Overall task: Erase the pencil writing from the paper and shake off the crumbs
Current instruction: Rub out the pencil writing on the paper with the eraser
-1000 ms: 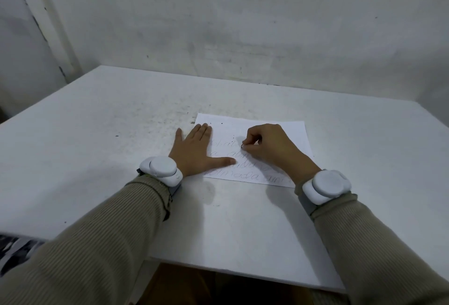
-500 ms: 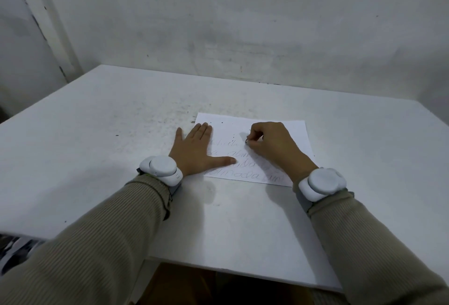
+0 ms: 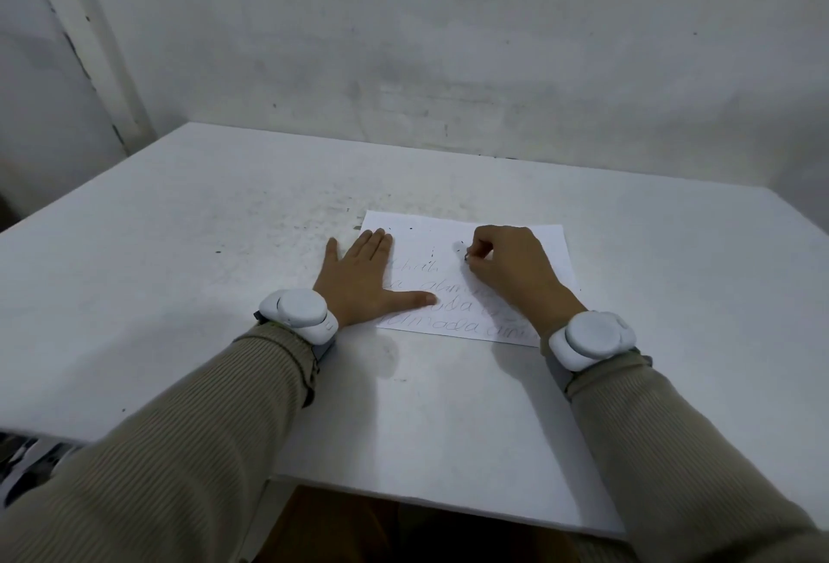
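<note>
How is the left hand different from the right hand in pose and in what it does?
The left hand lies flat with straight fingers; the right hand has curled fingers. The left hand holds nothing and presses the left edge of the paper; the right hand pinches a small thing, likely the eraser, on the paper. Both wear a white wrist device and a beige sleeve.

Right hand (image 3: 509, 268) with eraser (image 3: 467, 256) farther up the paper (image 3: 417, 239), nearer its far edge.
</note>
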Action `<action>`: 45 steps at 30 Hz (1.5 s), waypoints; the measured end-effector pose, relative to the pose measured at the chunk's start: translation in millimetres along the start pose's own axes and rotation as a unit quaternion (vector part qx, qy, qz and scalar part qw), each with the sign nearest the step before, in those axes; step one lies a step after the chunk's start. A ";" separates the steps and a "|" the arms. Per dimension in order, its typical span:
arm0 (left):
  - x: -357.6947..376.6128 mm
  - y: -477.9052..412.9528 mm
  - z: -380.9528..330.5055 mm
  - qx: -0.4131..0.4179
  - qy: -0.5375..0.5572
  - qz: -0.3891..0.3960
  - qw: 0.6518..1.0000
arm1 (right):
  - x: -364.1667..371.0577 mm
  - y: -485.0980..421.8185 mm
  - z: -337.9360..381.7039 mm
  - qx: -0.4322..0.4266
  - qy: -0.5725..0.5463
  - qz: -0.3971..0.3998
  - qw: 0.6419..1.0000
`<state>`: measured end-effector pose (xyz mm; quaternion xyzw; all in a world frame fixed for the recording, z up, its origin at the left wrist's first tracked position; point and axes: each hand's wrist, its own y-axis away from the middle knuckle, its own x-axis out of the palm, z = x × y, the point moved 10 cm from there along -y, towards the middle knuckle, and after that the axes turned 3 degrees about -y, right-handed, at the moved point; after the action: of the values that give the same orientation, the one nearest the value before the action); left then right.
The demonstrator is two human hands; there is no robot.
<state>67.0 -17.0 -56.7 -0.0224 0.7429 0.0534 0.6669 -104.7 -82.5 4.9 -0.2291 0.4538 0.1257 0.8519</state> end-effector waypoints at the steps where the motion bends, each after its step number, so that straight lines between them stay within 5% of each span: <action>1: -0.4 0.1 -0.2 0.001 -0.002 0.000 1.000 | 1.2 1.5 3.8 -0.006 0.000 0.004 1.000; 6: -2.7 0.4 -0.8 0.000 -0.009 -0.010 1.000 | 9.1 14.2 11.8 -0.019 -0.066 0.077 0.995; 13: -2.4 1.2 -0.6 0.000 0.000 -0.007 1.000 | -0.2 3.0 -2.6 0.009 -0.029 -0.008 0.999; 19: -3.2 2.5 -1.1 -0.001 -0.002 0.004 1.000 | 10.2 14.5 12.8 -0.029 -0.068 0.071 0.995; 25: -2.8 1.2 -0.5 -0.003 0.000 0.000 1.000 | 0.9 2.9 0.1 -0.003 -0.005 -0.008 1.000; 31: -2.9 1.7 -1.6 -0.001 -0.007 -0.002 1.000 | 15.7 20.4 20.4 -0.040 -0.089 0.091 0.991; 38: -1.5 3.2 -2.1 -0.003 0.006 0.004 1.000 | 4.9 3.7 -3.9 0.004 -0.024 -0.027 0.999; 45: -2.1 2.3 -1.1 -0.001 0.006 0.009 1.000 | 9.7 12.8 7.7 -0.021 -0.095 0.069 0.993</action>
<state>65.9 -14.9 -54.4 -0.0171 0.7471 0.0601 0.6618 -99.2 -67.6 -3.0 -0.2023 0.3831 0.2148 0.8753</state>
